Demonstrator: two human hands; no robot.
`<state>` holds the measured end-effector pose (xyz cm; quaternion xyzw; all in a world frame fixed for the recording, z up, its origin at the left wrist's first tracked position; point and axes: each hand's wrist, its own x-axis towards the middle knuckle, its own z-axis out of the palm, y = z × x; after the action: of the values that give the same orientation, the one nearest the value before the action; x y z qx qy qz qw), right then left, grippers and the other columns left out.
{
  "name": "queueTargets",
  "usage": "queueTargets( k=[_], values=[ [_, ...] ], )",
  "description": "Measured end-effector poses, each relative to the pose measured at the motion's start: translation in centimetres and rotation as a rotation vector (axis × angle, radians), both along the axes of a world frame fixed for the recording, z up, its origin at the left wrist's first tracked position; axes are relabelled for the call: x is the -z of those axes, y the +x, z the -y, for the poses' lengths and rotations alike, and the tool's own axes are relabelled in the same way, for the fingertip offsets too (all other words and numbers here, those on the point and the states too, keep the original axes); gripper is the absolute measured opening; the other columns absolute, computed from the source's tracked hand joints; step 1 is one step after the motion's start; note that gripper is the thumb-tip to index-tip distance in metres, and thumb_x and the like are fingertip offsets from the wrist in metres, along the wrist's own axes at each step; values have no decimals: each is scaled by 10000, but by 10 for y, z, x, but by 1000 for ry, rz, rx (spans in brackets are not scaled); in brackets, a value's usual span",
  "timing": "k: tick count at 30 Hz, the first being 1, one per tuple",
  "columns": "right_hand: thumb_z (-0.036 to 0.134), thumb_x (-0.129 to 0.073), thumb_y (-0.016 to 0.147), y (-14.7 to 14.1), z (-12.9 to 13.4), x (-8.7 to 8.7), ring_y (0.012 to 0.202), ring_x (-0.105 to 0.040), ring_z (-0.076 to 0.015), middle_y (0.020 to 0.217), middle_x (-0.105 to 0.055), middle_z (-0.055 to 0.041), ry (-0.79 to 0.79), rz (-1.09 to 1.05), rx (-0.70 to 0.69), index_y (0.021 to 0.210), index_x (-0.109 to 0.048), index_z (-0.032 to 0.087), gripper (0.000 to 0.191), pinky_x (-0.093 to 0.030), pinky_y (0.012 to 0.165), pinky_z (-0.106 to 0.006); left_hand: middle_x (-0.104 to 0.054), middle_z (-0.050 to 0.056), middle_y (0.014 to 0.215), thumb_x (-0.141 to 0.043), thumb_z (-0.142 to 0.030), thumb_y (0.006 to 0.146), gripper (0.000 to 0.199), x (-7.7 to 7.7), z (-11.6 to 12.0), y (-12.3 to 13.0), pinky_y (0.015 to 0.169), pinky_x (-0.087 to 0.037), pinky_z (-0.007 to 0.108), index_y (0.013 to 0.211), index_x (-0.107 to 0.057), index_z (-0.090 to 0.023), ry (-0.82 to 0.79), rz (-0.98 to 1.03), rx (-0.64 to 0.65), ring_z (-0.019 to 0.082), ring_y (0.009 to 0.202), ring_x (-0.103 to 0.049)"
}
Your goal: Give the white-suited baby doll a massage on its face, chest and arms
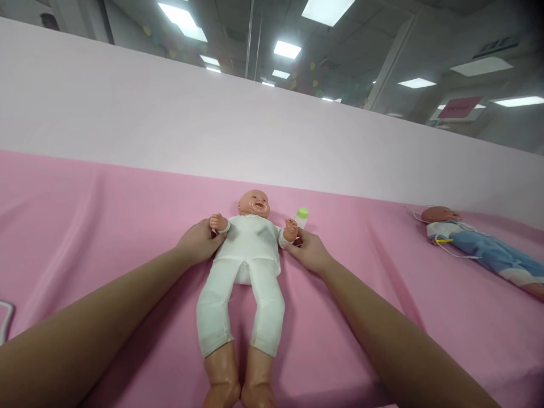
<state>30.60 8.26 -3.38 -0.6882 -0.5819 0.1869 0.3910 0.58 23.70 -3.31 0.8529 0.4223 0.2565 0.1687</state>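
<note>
A baby doll (249, 241) in a white top and white trousers lies on its back on the pink cloth, head away from me and bare feet toward me. My left hand (199, 242) is closed around the doll's arm on the left side, with the thumb in front and the fingers partly hidden behind it. On the other side my right hand (313, 251) grips the doll's other arm near the wrist. Just beyond that hand stands a small white bottle with a green cap (302, 215), its lower part hidden.
A second doll (488, 243) in blue and white clothes lies at the right, with white cords and a yellow tag. A white wall (263, 124) runs along the back of the pink cloth (144, 226). A white curved object (6, 320) shows at the left edge.
</note>
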Motion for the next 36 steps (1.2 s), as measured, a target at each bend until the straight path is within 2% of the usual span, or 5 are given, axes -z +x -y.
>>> queueTargets(
  k=[11, 24, 31, 36],
  values=[
    [386, -684, 884, 0, 0, 1, 907, -716, -226, 1062, -759, -22, 28, 67, -30, 1163, -697, 274, 300, -544, 810, -335, -691, 12, 782, -541, -484, 907, 235, 1, 1, -1, 631, -408, 340, 864, -557, -254, 6, 7, 16, 244, 714, -660],
    [394, -677, 889, 1, 1, -1, 932, -718, -228, 1063, -758, -17, 6, 51, -36, 1159, -689, 273, 297, -535, 813, -329, -690, 8, 781, -548, -491, 912, 245, 0, 2, -1, 622, -404, 339, 846, -542, -256, 3, 12, 9, 247, 719, -659],
    [379, -681, 884, 2, 2, -3, 927, -721, -232, 1053, -762, -19, -24, 27, -33, 1220, -675, 275, 351, -531, 809, -332, -673, 15, 746, -535, -488, 912, 257, 1, 0, -1, 613, -399, 341, 809, -528, -253, -5, -10, 3, 244, 680, -644],
    [386, -684, 883, 2, 2, -4, 945, -721, -239, 1056, -763, -22, -44, 27, -32, 1160, -687, 267, 302, -527, 809, -333, -680, 12, 760, -537, -490, 910, 257, 1, 0, 0, 615, -403, 340, 803, -535, -255, 4, -7, 6, 246, 698, -649]
  ],
)
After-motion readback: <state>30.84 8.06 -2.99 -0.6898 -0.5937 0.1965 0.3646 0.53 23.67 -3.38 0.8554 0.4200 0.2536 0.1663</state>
